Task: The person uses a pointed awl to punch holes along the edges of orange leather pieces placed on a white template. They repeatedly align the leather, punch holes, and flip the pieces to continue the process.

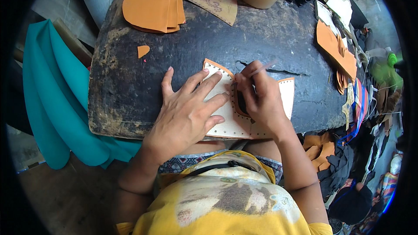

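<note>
- The template [226,117], a pale card shape, lies on tan leather [285,82] at the near edge of the dark worktop [130,82].
- The left hand [185,113] lies flat on the template with fingers spread, gripping nothing.
- The right hand [261,98] is closed on a thin pen [263,68], its tip at the template's inner curve.
- Judged from this: press down close to the tip so the template cannot creep, and keep the pen hard against the edge.
- More tan pieces [154,2] are stacked far beyond the template.
</note>
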A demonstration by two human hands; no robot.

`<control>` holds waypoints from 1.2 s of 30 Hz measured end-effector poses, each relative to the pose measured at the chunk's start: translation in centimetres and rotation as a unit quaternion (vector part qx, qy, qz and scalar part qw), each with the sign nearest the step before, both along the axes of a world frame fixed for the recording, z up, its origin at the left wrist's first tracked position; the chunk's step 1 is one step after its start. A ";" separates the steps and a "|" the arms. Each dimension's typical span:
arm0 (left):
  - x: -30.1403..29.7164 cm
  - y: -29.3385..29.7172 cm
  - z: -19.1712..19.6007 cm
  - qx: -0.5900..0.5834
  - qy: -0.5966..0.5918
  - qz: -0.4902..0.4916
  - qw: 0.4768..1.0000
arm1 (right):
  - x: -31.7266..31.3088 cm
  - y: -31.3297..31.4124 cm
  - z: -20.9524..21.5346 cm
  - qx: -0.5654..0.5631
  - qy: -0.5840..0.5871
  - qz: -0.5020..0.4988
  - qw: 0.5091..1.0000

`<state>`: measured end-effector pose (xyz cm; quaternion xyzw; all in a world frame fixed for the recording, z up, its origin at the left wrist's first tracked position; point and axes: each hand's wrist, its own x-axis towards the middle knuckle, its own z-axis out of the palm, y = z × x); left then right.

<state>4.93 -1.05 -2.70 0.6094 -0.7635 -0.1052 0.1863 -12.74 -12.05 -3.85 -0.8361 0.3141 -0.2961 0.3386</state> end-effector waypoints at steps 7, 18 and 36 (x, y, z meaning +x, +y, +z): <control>-0.1 0.1 0.0 -0.002 0.003 0.000 1.000 | 0.8 -0.5 -0.4 -0.073 -0.007 0.000 0.997; -0.1 0.1 0.0 0.004 -0.004 -0.004 1.000 | 1.5 -1.3 -0.5 -0.065 -0.024 0.016 0.997; 0.0 0.1 -0.1 -0.007 0.005 -0.005 1.000 | 2.5 -2.2 -0.4 0.041 -0.032 -0.001 0.999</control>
